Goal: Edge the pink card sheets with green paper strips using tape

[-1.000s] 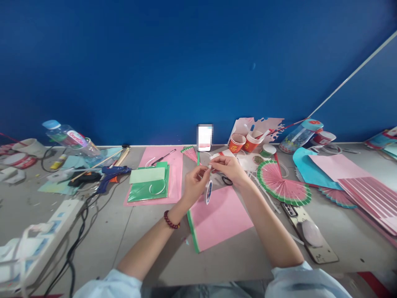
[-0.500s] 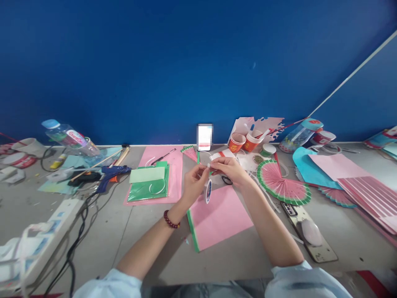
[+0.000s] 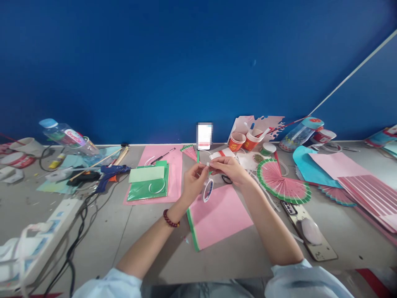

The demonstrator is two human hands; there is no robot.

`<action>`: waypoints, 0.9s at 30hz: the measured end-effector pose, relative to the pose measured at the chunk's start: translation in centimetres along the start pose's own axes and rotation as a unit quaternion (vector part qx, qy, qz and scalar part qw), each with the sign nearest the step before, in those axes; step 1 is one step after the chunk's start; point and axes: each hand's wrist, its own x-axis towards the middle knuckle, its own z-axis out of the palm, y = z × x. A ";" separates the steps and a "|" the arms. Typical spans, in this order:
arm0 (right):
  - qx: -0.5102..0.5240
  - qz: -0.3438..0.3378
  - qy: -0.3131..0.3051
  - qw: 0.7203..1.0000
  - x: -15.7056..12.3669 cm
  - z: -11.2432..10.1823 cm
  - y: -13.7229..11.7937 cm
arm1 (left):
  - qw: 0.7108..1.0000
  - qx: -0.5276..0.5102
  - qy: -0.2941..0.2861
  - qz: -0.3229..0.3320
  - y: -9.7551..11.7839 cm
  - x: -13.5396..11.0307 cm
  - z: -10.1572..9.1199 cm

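Fingertips of both hands meet over the desk, pinching a short white piece of a roll of tape. The roll of tape point(image 3: 208, 190) hangs tilted below them, a white ring with blue print inside. My left hand point(image 3: 194, 179) is closed on it, a dark red bead bracelet point(image 3: 171, 218) at the wrist. My right hand point(image 3: 231, 169) is closed with thumb and index finger against the same small piece. Which fingers hold the tape's end I cannot tell. Beneath them lies a pink paper sheet point(image 3: 221, 219) with a green strip along its left edge.
On the left are a green paper pack point(image 3: 147, 191), a blue glue gun point(image 3: 113, 173), a bottle point(image 3: 72, 138) and a power strip point(image 3: 46, 236). A lit phone point(image 3: 204, 136) leans on the wall. Rightward are paper cups point(image 3: 237, 142), a watermelon fan point(image 3: 279, 182) and a mouse point(image 3: 311, 231) on a phone.
The hanging roll of tape has swung slightly left and turned, so more of its inner side shows. Both hands keep nearly the same place and pinch.
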 end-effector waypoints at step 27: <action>-0.068 -0.029 0.001 0.997 -0.2 0.1 -0.5 | 1.000 0.000 0.004 -0.016 0.1 0.0 0.1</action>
